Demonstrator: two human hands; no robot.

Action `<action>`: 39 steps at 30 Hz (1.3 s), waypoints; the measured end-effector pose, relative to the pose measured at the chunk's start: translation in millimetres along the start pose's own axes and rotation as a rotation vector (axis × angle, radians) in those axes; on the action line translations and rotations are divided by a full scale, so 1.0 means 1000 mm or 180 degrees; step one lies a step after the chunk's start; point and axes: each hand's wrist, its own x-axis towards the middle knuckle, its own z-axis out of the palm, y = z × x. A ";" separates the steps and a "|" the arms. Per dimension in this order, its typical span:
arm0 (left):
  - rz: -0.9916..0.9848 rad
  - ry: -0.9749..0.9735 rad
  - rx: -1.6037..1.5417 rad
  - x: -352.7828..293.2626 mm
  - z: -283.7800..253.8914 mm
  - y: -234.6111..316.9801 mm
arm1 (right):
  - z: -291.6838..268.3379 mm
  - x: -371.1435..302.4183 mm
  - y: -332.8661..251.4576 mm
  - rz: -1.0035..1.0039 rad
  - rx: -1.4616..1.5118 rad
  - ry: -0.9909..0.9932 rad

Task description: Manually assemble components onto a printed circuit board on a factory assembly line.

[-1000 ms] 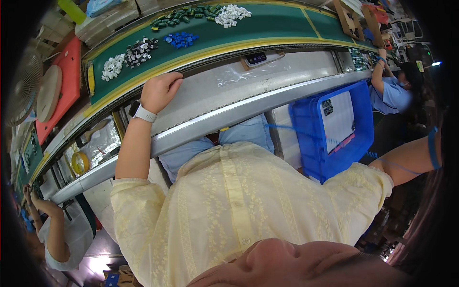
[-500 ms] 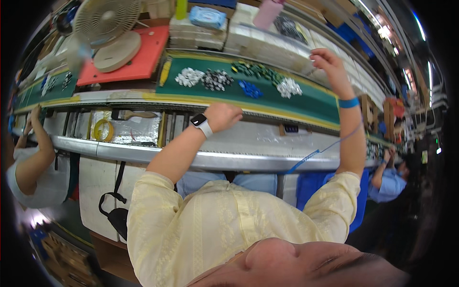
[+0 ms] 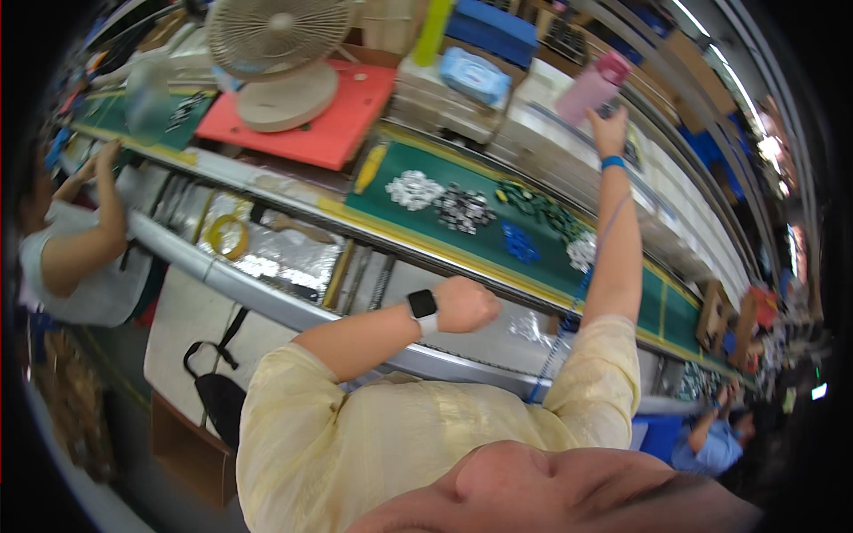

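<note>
My right hand is stretched far out to the shelf behind the belt, with thumb and fingers apart. Its fingertips are at a dark item beside the base of a pink bottle; whether they touch either is unclear. A blue wrist strap with a coiled cord circles that wrist. My left hand, below a watch, hovers curled over the near metal ledge; its palm side is hidden. On the green belt lie white pieces, black-and-silver pieces, blue pieces and green pieces.
A fan stands on a red board at left. A pack of wipes rests on white boxes. Yellow tape and a brush lie on the near ledge. Co-workers sit at either side.
My right hand has moved out from above the belt to the pink bottle and dark item. The view has turned, tilting the bench. My left hand stays curled near the ledge.
</note>
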 end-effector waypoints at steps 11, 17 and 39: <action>-0.0177 -0.0359 -0.0283 0.006 0.002 0.005 | 0.049 0.050 0.033 -0.0080 0.1404 0.0442; -0.0180 -0.0414 -0.0273 0.006 0.000 0.001 | 0.034 0.033 0.011 0.0008 0.0835 0.0690; 0.0001 0.0030 0.0106 0.008 -0.007 -0.006 | -0.143 -0.098 -0.101 -0.0930 0.2357 -0.0312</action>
